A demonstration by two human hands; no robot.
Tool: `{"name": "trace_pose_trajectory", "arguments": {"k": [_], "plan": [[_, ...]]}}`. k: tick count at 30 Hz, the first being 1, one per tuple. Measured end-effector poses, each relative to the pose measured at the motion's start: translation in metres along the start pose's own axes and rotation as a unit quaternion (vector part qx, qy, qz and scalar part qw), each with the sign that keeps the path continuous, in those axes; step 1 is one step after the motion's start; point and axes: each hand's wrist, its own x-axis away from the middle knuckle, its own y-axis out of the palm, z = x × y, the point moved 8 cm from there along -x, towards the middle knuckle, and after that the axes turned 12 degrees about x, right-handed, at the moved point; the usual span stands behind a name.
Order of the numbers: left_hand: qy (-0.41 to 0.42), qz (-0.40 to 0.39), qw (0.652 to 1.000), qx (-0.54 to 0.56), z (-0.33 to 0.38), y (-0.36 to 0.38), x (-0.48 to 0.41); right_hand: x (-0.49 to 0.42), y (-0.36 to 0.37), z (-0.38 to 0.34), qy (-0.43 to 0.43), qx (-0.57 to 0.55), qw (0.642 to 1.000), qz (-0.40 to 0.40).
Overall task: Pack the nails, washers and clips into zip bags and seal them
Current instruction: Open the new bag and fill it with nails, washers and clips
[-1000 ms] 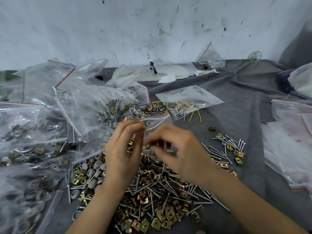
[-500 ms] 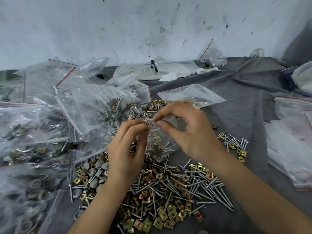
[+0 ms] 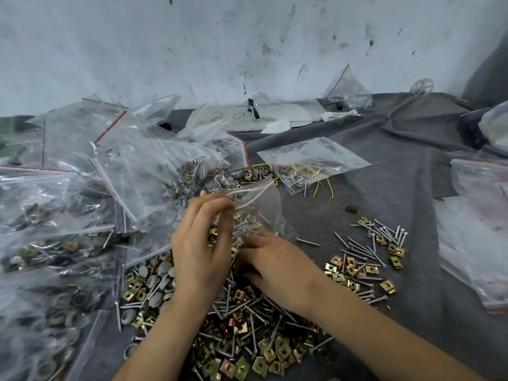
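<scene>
Plastic zip bag (image 3: 265,206), pinched by the left hand (image 3: 203,251), partly hides the right hand (image 3: 277,266): grip unclear, among nails (image 3: 357,247), clips (image 3: 243,365).

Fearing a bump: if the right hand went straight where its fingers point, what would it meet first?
The right hand would likely meet the left hand, close ahead; the zip bag it holds may hang between, depth unclear.

Two hands show: one left hand (image 3: 202,248) and one right hand (image 3: 277,264). One zip bag (image 3: 264,204) stands between them. Loose nails and clips form two groups, a big near heap (image 3: 247,331) and a small right group (image 3: 365,259), too many to count. One lone clip (image 3: 351,208) lies far of the small group.
</scene>
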Motion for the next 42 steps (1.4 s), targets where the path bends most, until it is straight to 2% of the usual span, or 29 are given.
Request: {"name": "trace_pose_trajectory", "arguments": {"k": [8, 10, 12, 14, 17, 21, 26, 28, 30, 32, 34, 39, 42], "plan": [[0.019, -0.001, 1.0, -0.002, 0.001, -0.001, 0.001, 0.001, -0.005, -0.005, -0.013, 0.057, 0.998, 0.024], [0.021, -0.005, 1.0, 0.0, 0.003, -0.002, 0.002, 0.011, -0.025, -0.007, -0.002, -0.042, 0.995, 0.087], [0.026, -0.012, 1.0, 0.007, 0.004, -0.001, 0.001, 0.023, -0.06, -0.002, 0.024, -0.15, 0.968, 0.199], [0.046, -0.017, 0.999, 0.013, 0.009, 0.0, -0.001, 0.035, -0.095, 0.008, 0.047, -0.171, 0.932, 0.316], [0.073, -0.035, 0.996, 0.036, 0.018, 0.006, -0.002, 0.032, -0.123, 0.017, 0.052, -0.153, 0.917, 0.365], [0.08, -0.066, 0.994, 0.037, 0.021, 0.018, -0.002, 0.014, -0.111, 0.028, 0.061, -0.16, 0.943, 0.286], [0.007, -0.057, 0.998, 0.027, 0.0, 0.017, 0.004, 0.042, -0.094, 0.061, 0.158, -0.206, 0.899, 0.352], [-0.021, -0.044, 0.999, 0.014, -0.007, 0.012, 0.005, 0.052, -0.075, 0.066, 0.178, -0.218, 0.909, 0.309], [-0.039, -0.041, 0.998, -0.002, -0.012, 0.01, 0.006, 0.054, -0.052, 0.056, 0.144, -0.212, 0.942, 0.218], [-0.043, -0.041, 0.998, -0.008, -0.011, 0.01, 0.005, 0.049, -0.028, 0.034, 0.074, -0.188, 0.974, 0.106], [-0.039, -0.051, 0.998, 0.0, -0.008, 0.011, 0.003, 0.045, -0.008, 0.019, 0.036, -0.162, 0.986, 0.034], [-0.047, -0.087, 0.995, -0.002, 0.004, 0.013, -0.007, 0.035, -0.003, 0.018, 0.031, -0.114, 0.993, -0.002], [-0.054, -0.109, 0.992, -0.018, 0.008, 0.01, -0.014, 0.034, -0.01, 0.009, -0.021, -0.066, 0.998, 0.01]]}}
